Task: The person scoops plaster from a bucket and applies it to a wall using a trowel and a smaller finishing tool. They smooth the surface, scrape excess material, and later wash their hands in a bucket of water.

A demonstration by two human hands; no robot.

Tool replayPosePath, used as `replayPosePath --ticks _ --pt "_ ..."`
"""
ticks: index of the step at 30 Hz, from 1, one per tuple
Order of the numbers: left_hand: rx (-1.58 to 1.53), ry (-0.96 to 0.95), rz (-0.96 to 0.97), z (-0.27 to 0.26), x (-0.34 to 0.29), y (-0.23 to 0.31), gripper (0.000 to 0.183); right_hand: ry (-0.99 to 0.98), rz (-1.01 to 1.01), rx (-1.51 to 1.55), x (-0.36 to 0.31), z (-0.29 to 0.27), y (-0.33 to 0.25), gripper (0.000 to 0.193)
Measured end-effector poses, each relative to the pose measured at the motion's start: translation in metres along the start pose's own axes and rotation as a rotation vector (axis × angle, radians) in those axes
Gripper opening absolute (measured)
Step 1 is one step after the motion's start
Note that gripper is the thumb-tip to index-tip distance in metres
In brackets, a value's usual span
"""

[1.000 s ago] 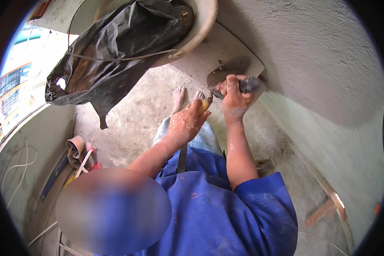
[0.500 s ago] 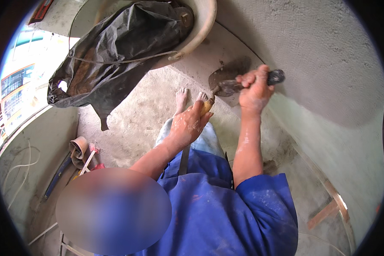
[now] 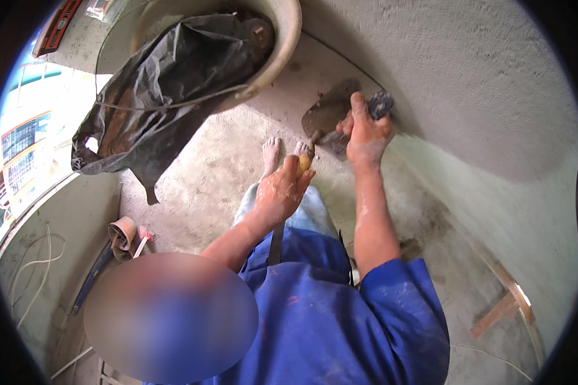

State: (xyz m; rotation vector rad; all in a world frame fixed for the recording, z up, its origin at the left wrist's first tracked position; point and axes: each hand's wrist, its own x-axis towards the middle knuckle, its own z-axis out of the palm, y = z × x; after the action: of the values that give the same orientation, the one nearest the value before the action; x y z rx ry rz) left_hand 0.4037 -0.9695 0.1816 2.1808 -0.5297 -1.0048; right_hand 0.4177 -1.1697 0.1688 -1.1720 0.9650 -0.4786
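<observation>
My left hand (image 3: pixel 281 191), dusted with pale smears, is closed round the yellow handle (image 3: pixel 304 163) of a trowel whose metal neck points away from me. A broad dark blade (image 3: pixel 332 110) shows beyond that neck, near the foot of the wall. My right hand (image 3: pixel 368 136) grips a second trowel by its black handle (image 3: pixel 381 104), the thumb lying along it. Beneath the right fingers is a greyish blade (image 3: pixel 335 142), close to the left trowel's neck. Whether the two blades touch, I cannot tell. My bare feet (image 3: pixel 271 153) stand just beyond the left hand.
A large pale tub (image 3: pixel 288 54) with black plastic sheeting (image 3: pixel 180 64) stands at the far left. Grey plaster (image 3: pixel 469 83) covers the curved wall on the right. A brown cup-shaped thing (image 3: pixel 123 230) lies at the left, and a wood strip (image 3: pixel 494 314) at the lower right.
My right hand has moved left, with its trowel handle turned more upright. The broad dark blade shows more fully. The tub sits further left and up in the picture.
</observation>
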Motion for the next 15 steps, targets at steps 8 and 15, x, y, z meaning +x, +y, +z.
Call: replayPosePath --ticks 8,15 --pt "0.028 -0.037 -0.04 0.002 0.0 0.001 0.061 0.004 -0.053 -0.076 0.004 0.004 0.01 0.036" --pt "0.017 -0.011 -0.033 0.003 -0.002 -0.003 0.058 -0.003 -0.216 0.018 0.023 -0.002 -0.027 0.043"
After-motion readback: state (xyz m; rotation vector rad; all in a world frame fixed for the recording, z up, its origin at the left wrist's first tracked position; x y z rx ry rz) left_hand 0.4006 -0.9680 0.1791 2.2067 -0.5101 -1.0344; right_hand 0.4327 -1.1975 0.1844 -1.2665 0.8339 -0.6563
